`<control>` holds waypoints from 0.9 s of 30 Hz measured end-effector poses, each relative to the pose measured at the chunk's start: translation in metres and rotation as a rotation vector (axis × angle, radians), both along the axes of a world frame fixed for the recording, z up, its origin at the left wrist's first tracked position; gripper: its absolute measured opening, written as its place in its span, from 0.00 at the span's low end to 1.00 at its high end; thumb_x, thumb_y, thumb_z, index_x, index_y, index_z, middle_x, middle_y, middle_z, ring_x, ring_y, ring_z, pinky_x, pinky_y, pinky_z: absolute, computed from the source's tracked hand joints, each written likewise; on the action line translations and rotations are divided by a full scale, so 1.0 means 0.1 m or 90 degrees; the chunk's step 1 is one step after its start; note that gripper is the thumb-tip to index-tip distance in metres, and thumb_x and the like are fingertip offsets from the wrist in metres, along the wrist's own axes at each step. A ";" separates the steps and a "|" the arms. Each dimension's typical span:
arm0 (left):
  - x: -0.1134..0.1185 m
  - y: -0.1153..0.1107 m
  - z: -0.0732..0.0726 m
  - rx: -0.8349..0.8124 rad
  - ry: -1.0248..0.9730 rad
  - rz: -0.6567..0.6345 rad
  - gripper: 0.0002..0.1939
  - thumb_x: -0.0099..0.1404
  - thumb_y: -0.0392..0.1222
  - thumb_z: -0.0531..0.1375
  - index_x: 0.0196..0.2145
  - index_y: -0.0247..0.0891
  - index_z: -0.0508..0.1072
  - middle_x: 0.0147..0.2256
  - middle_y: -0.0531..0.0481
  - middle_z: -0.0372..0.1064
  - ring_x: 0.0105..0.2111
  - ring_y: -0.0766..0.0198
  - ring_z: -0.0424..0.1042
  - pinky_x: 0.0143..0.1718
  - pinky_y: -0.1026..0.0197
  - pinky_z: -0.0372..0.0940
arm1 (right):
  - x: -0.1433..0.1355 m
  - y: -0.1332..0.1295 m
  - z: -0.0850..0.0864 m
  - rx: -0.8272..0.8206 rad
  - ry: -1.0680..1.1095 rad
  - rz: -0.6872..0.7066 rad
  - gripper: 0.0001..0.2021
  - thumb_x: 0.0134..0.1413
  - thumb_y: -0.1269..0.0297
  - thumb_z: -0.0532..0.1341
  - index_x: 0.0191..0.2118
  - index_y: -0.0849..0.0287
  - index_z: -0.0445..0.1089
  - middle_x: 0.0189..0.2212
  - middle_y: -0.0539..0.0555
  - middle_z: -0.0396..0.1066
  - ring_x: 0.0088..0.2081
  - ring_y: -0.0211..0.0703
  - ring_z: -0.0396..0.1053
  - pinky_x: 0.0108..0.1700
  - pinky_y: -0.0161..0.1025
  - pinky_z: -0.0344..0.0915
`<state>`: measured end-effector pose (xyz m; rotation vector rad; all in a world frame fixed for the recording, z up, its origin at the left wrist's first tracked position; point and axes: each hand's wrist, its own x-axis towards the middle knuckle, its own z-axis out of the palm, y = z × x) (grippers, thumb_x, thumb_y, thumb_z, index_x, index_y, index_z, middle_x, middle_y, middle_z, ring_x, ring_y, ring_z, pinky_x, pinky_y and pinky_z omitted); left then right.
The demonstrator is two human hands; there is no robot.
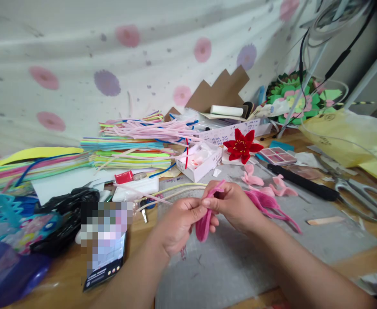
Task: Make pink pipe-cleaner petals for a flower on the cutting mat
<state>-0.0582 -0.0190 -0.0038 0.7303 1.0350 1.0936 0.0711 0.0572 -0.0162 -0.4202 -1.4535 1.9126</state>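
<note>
Shaping a pink pipe-cleaner petal (203,223) mid-mat: left hand (178,225) and right hand (231,206) both pinch it closed; next bend needs firm fingertip hold.

Head view — down, close over table (352,253)

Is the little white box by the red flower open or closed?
Open. The white box has no lid on top, and you can see pale bits lying inside it, left of the red flower.
</note>
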 end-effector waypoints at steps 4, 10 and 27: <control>0.01 -0.01 0.01 0.002 0.024 -0.001 0.16 0.51 0.49 0.66 0.29 0.31 0.71 0.23 0.47 0.70 0.21 0.66 0.68 0.22 0.65 0.59 | 0.01 -0.03 0.03 0.073 -0.007 -0.036 0.12 0.43 0.60 0.68 0.25 0.61 0.68 0.17 0.47 0.65 0.18 0.32 0.64 0.20 0.31 0.61; 0.00 -0.03 0.03 0.051 0.107 -0.033 0.18 0.55 0.52 0.62 0.24 0.32 0.69 0.20 0.50 0.65 0.18 0.69 0.61 0.18 0.66 0.53 | 0.03 -0.05 0.04 0.190 0.018 -0.059 0.10 0.47 0.60 0.65 0.24 0.59 0.66 0.21 0.48 0.65 0.19 0.33 0.64 0.21 0.33 0.62; -0.03 -0.04 0.08 0.094 0.186 -0.066 0.14 0.62 0.48 0.55 0.29 0.34 0.69 0.18 0.55 0.59 0.20 0.69 0.60 0.25 0.63 0.52 | 0.03 -0.01 -0.03 0.160 0.043 -0.035 0.09 0.50 0.61 0.64 0.28 0.59 0.66 0.20 0.47 0.64 0.21 0.33 0.64 0.24 0.33 0.62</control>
